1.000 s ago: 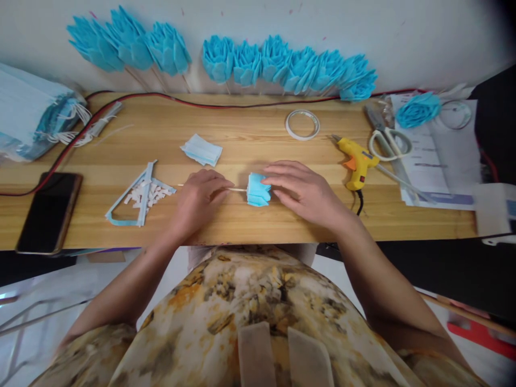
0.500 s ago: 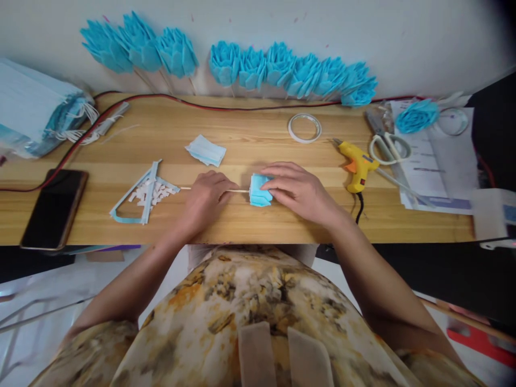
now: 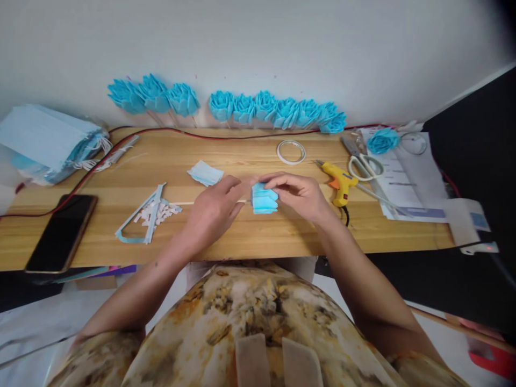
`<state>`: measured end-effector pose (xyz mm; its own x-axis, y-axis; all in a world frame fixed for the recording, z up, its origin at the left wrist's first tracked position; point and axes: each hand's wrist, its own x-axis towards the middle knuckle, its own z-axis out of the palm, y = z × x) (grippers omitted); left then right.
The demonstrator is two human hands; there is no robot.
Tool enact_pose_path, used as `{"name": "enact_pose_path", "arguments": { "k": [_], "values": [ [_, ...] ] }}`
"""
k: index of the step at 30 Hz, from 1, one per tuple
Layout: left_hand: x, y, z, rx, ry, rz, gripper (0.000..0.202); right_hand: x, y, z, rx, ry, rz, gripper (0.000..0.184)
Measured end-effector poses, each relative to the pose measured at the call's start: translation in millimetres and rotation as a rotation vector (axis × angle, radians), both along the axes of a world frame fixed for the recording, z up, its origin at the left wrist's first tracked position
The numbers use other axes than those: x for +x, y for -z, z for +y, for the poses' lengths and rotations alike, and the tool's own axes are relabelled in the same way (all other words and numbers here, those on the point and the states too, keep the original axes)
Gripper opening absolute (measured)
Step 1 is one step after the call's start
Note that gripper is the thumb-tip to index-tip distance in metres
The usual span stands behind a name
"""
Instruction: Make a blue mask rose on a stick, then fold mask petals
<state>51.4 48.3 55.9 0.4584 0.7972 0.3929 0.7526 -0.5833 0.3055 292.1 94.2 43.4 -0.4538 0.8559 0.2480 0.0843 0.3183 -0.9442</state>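
A small blue piece of pleated face-mask fabric point(image 3: 265, 200) with a notched right edge sits at the end of a thin wooden stick point(image 3: 186, 203). My right hand point(image 3: 300, 194) is closed on the fabric, pinching its upper right side. Wrapped over the stick, my left hand point(image 3: 217, 208) hides its middle; its fingertips reach to the fabric's left edge. Exactly how stick and fabric meet is hidden. Behind my left hand lies another pale blue piece of mask fabric point(image 3: 205, 172). To the left are small white scraps point(image 3: 162, 213) with cut mask strips point(image 3: 133, 240) around them.
Several blue fabric flowers point(image 3: 265, 106) on sticks lean along the wall. At right lie a tape roll point(image 3: 291, 161), yellow glue gun point(image 3: 342, 183), scissors point(image 3: 365, 165), papers point(image 3: 407, 185) and one flower point(image 3: 382, 140). A phone point(image 3: 62, 234) and mask pack point(image 3: 48, 141) are at left.
My left hand has moved right along the stick, its fingers now reaching the fabric. My right hand has shifted its hold slightly. The view has tilted upward.
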Motion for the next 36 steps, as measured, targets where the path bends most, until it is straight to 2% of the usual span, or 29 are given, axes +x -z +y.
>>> {"name": "enact_pose_path", "arguments": {
  "k": [5, 11, 15, 19, 24, 27, 33, 36],
  "values": [
    [3, 6.3, 3, 0.018, 0.019, -0.052, 0.038, -1, -4.6, -2, -0.001, 0.018, -0.012, 0.015],
    [2, 2.9, 1, 0.048, 0.034, -0.098, 0.032, 7, -14.6, -3, 0.113, -0.058, -0.146, 0.026],
    [0, 2.2, 1, 0.065, 0.041, -0.119, 0.03, 17, -27.0, -3, 0.286, -0.173, -0.266, 0.043],
    [-3, 3.1, 4, 0.104, 0.055, -0.133, 0.027, 27, -40.0, -4, 0.36, -0.267, -0.405, 0.066],
    [-4, 2.6, 8, 0.122, 0.1, -0.101, 0.027, 25, -44.5, -10, 0.446, -0.226, -0.57, 0.095],
    [-3, 1.7, 9, 0.144, 0.115, -0.074, 0.026, 17, -40.1, -12, 0.511, -0.171, -0.598, 0.089],
    [1, 2.3, 9, 0.171, 0.106, -0.044, 0.026, 6, -31.8, -11, 0.617, -0.097, -0.57, 0.049],
    [0, 3.8, 9, 0.15, 0.088, -0.043, 0.027, 9, -30.7, -9, 0.645, -0.068, -0.545, 0.038]
  ]
}}
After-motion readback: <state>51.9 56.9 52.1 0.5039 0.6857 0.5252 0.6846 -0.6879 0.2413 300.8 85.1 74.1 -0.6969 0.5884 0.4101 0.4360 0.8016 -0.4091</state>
